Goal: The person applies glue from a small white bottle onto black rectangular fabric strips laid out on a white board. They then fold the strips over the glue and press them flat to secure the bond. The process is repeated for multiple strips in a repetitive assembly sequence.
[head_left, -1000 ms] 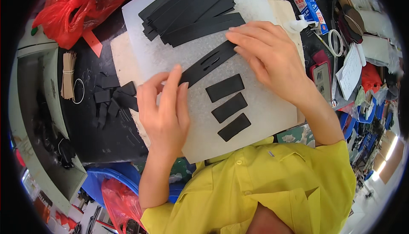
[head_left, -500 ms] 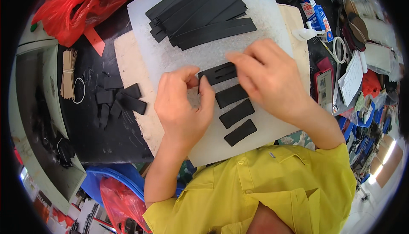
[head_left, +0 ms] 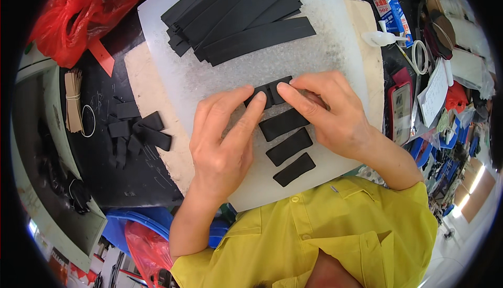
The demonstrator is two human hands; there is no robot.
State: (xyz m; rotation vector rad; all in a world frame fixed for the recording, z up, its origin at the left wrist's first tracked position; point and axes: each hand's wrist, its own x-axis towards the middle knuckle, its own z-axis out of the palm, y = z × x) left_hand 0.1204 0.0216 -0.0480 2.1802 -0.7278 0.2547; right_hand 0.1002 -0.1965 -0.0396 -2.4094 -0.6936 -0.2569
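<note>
A flat black strip (head_left: 271,93), its two ends folded in so they nearly meet at the middle, lies on the translucent white board (head_left: 327,52). The fingers of my left hand (head_left: 222,133) press and pinch its left end. On its right end, the thumb and forefinger of my right hand (head_left: 335,112) do the same. Just below it, three short black folded pieces, an upper one (head_left: 284,124), a middle one (head_left: 289,146) and a lower one (head_left: 294,169), form a column. A fanned pile of long black strips (head_left: 238,13) covers the board's far part.
Left of the board are a heap of short black pieces (head_left: 152,131), a banded brown bundle (head_left: 74,102) and a red plastic bag (head_left: 78,18). To the right lie a white glue bottle (head_left: 378,38), blue-and-white boxes (head_left: 390,13) and a phone (head_left: 401,107). A blue bin (head_left: 118,225) stands lower left.
Both ends of the strip are now folded flat, and my right hand has come down onto its right end. My left fingers now press its left end. The view has shifted slightly.
</note>
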